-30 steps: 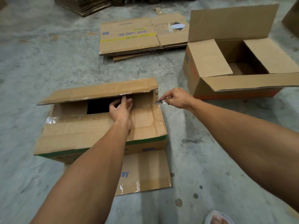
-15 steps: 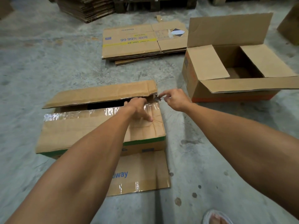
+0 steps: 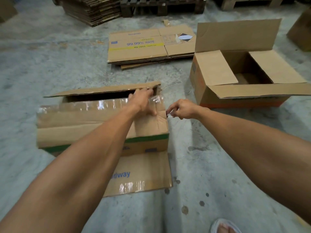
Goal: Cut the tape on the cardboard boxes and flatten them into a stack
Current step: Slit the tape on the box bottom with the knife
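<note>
Head view. Taped box (image 3: 87, 121) at centre left of frame, near flap lying flat, far flap raised over a dark slot. Left hand (image 3: 143, 102) laid on the near flap at its upper right corner, fingers curled over the taped edge into the slot, gripping that flap edge. Right hand (image 3: 182, 109) just right of the box's right edge, fingers pinched closed around a small blade (image 3: 168, 114), tip touching or nearly touching the box corner; contact not discernible. Clear tape (image 3: 94, 105) glinting along the near flap's far edge. Loose flap (image 3: 143, 174) flat on the concrete floor (image 3: 210, 174) below the box. Open box (image 3: 244, 76) at upper right, flaps spread. Flattened stack (image 3: 143, 47) at upper centre. Taller cardboard pile (image 3: 90, 9) and pallets (image 3: 161, 5) along the top edge. Sandalled foot (image 3: 223, 227) at bottom right.
</note>
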